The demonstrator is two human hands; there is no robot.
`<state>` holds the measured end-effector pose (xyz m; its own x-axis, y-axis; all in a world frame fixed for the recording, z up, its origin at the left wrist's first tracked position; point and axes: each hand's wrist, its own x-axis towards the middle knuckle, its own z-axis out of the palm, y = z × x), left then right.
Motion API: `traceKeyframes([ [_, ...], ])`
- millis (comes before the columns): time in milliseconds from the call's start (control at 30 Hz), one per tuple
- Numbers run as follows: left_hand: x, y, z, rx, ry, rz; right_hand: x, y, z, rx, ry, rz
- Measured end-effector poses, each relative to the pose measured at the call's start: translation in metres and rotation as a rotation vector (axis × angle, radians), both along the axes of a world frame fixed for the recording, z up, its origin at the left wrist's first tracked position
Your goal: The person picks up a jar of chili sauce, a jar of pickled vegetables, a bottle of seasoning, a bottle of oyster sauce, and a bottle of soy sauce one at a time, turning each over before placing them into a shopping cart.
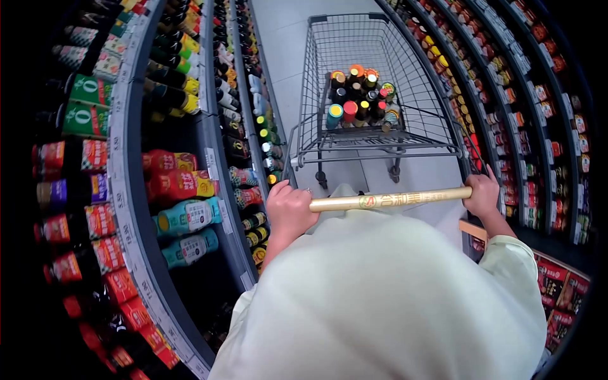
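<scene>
Both of my hands grip the ends of a gold-coloured push bar (pixel 392 200) printed with a logo and characters. My left hand (pixel 290 209) is wrapped round its left end, and a ring shows on one finger. Round the right end closes my right hand (pixel 483 195). Ahead of the bar stands the wire shopping cart (pixel 430 120), its basket holding a cluster of upright bottles (pixel 362 104) with orange, yellow, red, blue and black caps. Two front wheels show below the basket on the floor.
A shelf (pixel 130 171) of bottles with price tags runs along my left, including teal bottles (pixel 190 215) and red packs (pixel 180 183). On my right, a curved-looking shelf (pixel 538 120) carries rows of jars. Stacked red boxes (pixel 557 297) sit low at right. Tiled floor (pixel 282 38) stretches ahead.
</scene>
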<state>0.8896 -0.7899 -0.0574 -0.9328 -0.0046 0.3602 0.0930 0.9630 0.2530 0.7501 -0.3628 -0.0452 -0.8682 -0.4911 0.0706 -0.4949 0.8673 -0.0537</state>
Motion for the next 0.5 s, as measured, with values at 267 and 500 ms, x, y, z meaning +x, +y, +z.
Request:
traceKeyframes([
  [267,-0.01,-0.003,0.001,0.018,0.005,-0.016,-0.009,-0.006,0.007,0.047,-0.001,-0.022],
  [500,-0.014,-0.003,0.005,-0.019,-0.056,0.003,-0.055,-0.031,0.055,-0.517,-0.549,0.071],
])
